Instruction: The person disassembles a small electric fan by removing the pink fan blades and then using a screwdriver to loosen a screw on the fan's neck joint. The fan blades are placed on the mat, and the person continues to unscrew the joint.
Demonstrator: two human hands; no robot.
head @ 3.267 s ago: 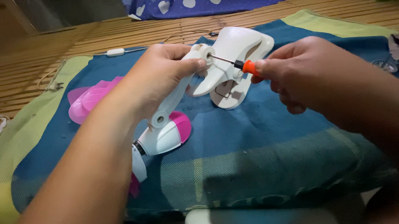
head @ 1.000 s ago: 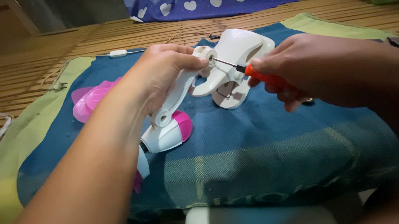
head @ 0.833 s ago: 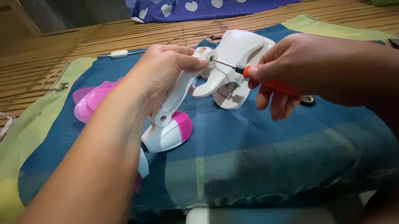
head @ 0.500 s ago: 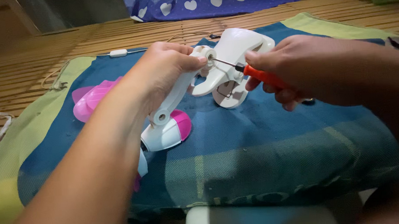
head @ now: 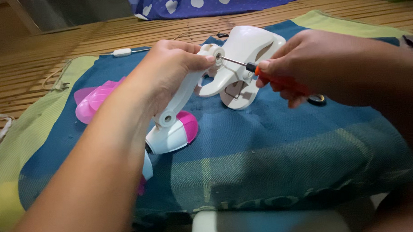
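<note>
Mid-job on the white clip-fan body (head: pixel 194 91) — held up off the blue-and-green cloth (head: pixel 280 145), not lying flat. Left hand (head: pixel 168 71) wrapped around the upper arm of it, fingers (head: pixel 200 61) closed tight just beside the round pivot joint (head: pixel 217 54). Right hand (head: pixel 314 64) pinching the orange-handled screwdriver (head: pixel 278 79), fingers curled shut on the handle, thin metal shaft running straight into the centre of that joint. Tip seated in the hole, so 1 screw under the driver right now — impossible to say from here whether going in or coming out, or how deep.

Done so far, judging by the layout: fan partly apart. Pink blade piece (head: pixel 94 101) lying loose on the cloth to the left, well apart from the body. White spring clamp (head: pixel 243 64) hanging at the far end of the joint, resting against the cloth behind the driver. Pink-and-white motor housing (head: pixel 173 133) at the lower end, touching the cloth.

Left over: this joint screw not finished, blade not mounted. Small dark ring (head: pixel 316 99) on the cloth beneath the right hand — purpose unclear. White inline cord switch (head: pixel 122 52) at the cloth's far edge on the slatted bamboo floor (head: pixel 53 43).
</note>
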